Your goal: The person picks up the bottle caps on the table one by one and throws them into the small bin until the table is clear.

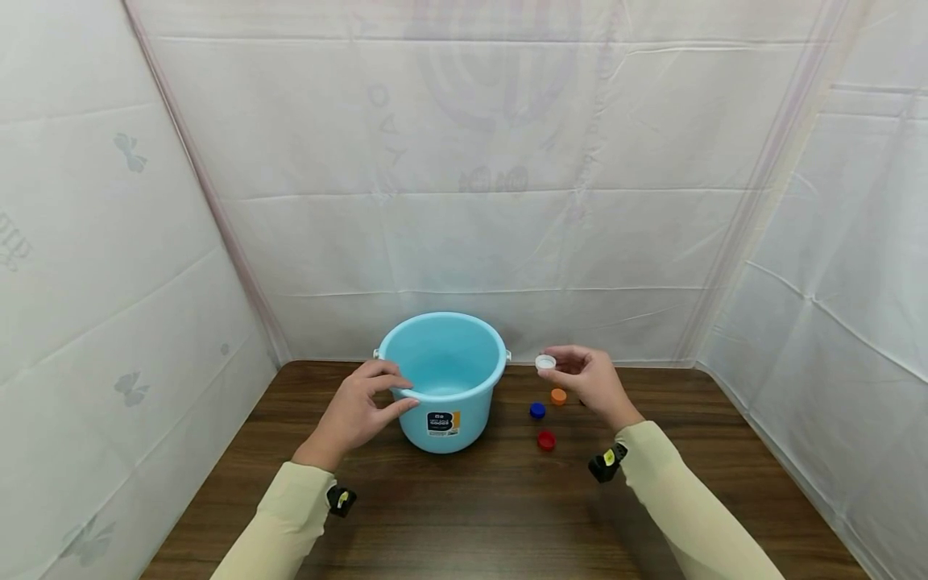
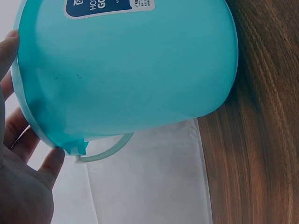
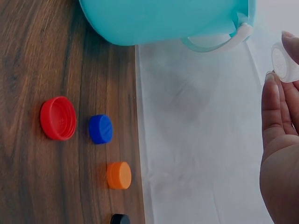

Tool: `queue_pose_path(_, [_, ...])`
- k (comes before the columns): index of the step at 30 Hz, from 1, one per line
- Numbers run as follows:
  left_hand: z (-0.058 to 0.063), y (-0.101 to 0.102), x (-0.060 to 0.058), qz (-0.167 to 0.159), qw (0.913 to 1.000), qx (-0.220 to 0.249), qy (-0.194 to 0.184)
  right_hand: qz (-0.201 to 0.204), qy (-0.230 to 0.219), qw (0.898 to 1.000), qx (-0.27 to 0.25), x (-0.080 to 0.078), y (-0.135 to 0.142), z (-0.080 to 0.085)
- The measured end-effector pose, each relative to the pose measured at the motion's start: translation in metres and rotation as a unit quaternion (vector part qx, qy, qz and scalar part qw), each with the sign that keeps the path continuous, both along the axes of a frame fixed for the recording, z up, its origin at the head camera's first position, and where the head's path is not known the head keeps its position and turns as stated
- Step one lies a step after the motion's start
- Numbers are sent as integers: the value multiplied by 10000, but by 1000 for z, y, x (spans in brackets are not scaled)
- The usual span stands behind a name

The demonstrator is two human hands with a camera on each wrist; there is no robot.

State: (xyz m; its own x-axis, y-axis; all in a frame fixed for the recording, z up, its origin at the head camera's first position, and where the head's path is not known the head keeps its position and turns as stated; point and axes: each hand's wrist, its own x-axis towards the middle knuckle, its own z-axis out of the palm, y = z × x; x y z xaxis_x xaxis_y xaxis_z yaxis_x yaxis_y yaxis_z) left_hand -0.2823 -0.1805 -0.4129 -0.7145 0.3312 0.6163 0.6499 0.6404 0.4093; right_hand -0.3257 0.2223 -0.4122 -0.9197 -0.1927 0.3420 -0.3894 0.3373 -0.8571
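Note:
A light blue plastic bucket (image 1: 453, 427) stands upright on the table, its label facing me. At the bucket's left rim is my left hand (image 1: 358, 411), its thumb by the outer side and some fingers over the edge; the left wrist view shows the hand (image 2: 23, 186) gripping this rim. Right of the bucket, my right hand (image 1: 590, 383) pinches a white bottle cap (image 1: 545, 363) between thumb and fingers, above the table. The right wrist view also shows the white cap (image 3: 280, 63) held at the fingertips. The bucket's inner floor is partly hidden by its front wall.
Below my right hand lie a red cap (image 1: 546, 441), a blue cap (image 1: 537, 410) and an orange cap (image 1: 558, 396). A black cap (image 3: 120, 219) sits at the right wrist view's lower edge. White sheeting (image 1: 464, 242) encloses the wooden table (image 1: 464, 524) at back and sides.

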Motion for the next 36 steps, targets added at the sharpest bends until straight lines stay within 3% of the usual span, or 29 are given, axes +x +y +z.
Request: queue_pose_path(36, [1,0,1,-39,9999,-44,108,356,-22,9987,-373,-10,-36,25])
